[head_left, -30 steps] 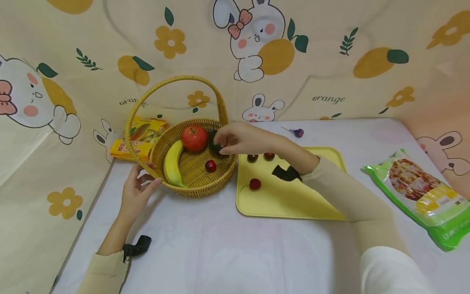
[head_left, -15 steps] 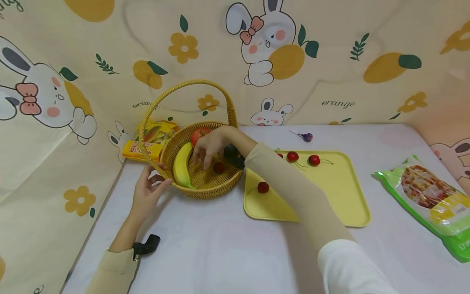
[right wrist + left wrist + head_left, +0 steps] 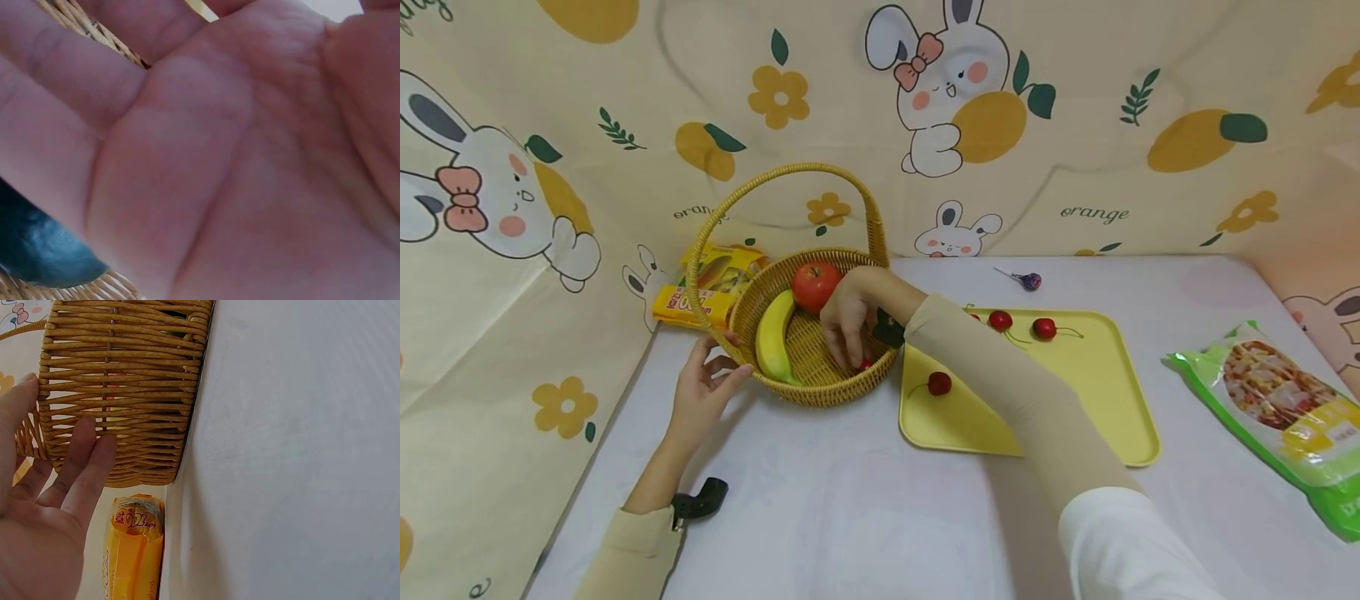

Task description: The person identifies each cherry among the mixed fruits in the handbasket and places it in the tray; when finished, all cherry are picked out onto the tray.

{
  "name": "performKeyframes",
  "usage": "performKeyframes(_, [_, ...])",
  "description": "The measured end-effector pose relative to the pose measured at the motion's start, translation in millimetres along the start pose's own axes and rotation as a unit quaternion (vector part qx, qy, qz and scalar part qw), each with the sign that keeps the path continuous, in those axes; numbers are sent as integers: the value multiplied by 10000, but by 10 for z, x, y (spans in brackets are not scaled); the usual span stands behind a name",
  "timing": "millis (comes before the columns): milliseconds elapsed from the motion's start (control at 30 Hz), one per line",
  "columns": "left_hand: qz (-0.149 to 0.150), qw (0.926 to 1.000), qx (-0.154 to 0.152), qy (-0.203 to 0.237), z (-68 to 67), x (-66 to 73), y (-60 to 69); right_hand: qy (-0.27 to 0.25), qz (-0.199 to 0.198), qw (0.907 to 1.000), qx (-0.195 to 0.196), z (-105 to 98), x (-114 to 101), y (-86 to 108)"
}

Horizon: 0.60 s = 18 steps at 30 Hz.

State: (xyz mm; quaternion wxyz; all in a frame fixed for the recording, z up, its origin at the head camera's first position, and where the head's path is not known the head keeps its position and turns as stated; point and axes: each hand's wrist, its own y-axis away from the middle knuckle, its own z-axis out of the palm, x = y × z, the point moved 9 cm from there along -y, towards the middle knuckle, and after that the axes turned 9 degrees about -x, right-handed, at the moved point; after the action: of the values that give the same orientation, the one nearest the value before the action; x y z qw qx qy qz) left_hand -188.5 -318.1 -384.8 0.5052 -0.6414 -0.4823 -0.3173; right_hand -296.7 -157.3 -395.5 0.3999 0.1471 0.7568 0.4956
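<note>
A wicker basket (image 3: 827, 396) with a tall arched handle stands at the back left. In it lie a banana (image 3: 775, 337), a red apple (image 3: 816, 286) and, beside my right hand, a dark green avocado-like fruit (image 3: 47, 247). My left hand (image 3: 703, 387) grips the basket's left side near the handle base, its fingers against the weave in the left wrist view. Reaching down inside the basket, my right hand (image 3: 848, 317) pinches a red cherry (image 3: 866, 364) at its fingertips. Most of that cherry is hidden by the fingers, and the right wrist view shows mainly the palm.
A yellow tray (image 3: 1082, 400) holds several stemmed cherries, partly under my right forearm. Behind it lies a lollipop (image 3: 1028, 281). A green and white food bag (image 3: 1273, 408) lies at the right. Yellow snack packs (image 3: 688, 304) sit left of the basket, close to the patterned backdrop.
My right hand went left over the basket, then down to the cherry, which has shifted toward the near right rim. The left hand keeps its place. The head view shifted slightly.
</note>
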Motion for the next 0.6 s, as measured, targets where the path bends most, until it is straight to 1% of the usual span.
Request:
performKeyframes(200, [-18,10000,26,-28,-1,3,-1,-45,-274,9992,-296,74,-11,-23])
performKeyframes(400, [-58,10000,18,-74,-3,-14,-7,-147,-523,9978,-377,87,-25,-27])
performKeyframes(500, [-38,9999,19,-94,-3,-11,-11,-79,-709,9970,-296,68,-52,-11])
performKeyframes(533, [-32,9999,26,-97,-5,-10,-10,-61,-825,9963,-225,53,-69,3])
performKeyframes(600, [-17,10000,34,-74,-7,-6,-8,-30,-1182,9930,-9,7,-125,51])
